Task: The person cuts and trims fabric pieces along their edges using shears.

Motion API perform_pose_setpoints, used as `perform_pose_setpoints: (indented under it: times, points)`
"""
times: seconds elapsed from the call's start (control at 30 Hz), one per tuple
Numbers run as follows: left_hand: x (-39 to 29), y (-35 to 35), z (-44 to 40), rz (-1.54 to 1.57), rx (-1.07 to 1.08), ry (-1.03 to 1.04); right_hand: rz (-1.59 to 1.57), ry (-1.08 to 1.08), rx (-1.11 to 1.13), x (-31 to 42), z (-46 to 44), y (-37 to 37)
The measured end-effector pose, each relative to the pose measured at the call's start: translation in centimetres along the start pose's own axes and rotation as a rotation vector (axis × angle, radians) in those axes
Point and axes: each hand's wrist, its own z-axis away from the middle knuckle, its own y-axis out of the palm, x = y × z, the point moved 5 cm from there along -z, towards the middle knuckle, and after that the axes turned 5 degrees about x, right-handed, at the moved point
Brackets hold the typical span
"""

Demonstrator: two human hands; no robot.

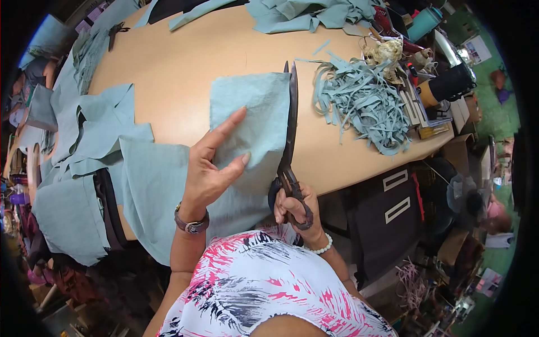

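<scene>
A light blue-green cloth piece (255, 101) lies on the tan table (174, 67), its lower part running toward my body. My left hand (210, 163) rests on the cloth with thumb and forefinger spread apart. Large dark scissors (290, 123) stand along the right edge of the cloth, blades pointing away from me and nearly together. My right hand (297, 210) is wrapped round the scissor handles at the table's near edge, with fingers through the loops.
Thin cloth strips (365, 104) are heaped on the right. More cloth (101, 126) covers the left side, and further pieces (303, 14) lie at the far edge. A dark cylinder (449, 84) and other items crowd the right corner.
</scene>
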Motion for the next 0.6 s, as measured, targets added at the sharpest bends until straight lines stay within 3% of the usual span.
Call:
perform_pose_setpoints:
  times: [0.13, 0.27, 0.3, 0.37, 0.5, 0.6]
  points:
    - [0.4, -0.7, 0.1, -0.056, -0.036, 0.018, 0.029, 0.039, -0.072, 0.4, -0.4, 0.0]
    - [2.0, -2.2, 0.3, -0.107, -0.129, -0.034, 0.295, 0.057, -0.208, 1.8, -0.9, -1.5]
    - [3.0, -3.0, 0.7, -0.087, -0.161, -0.064, 0.470, 0.186, -0.301, 3.3, -1.9, -2.9]
    - [5.1, -3.4, 0.5, -0.042, -0.202, -0.093, 0.791, 0.235, -0.384, 4.8, -3.2, -4.9]
    - [7.7, -4.5, 0.8, -0.032, -0.220, -0.134, 1.466, 0.102, -0.373, 8.4, -7.5, -7.3]
    - [8.9, -5.1, 1.0, 0.002, -0.226, -0.141, 1.651, 0.105, -0.350, 10.4, -11.4, -6.3]
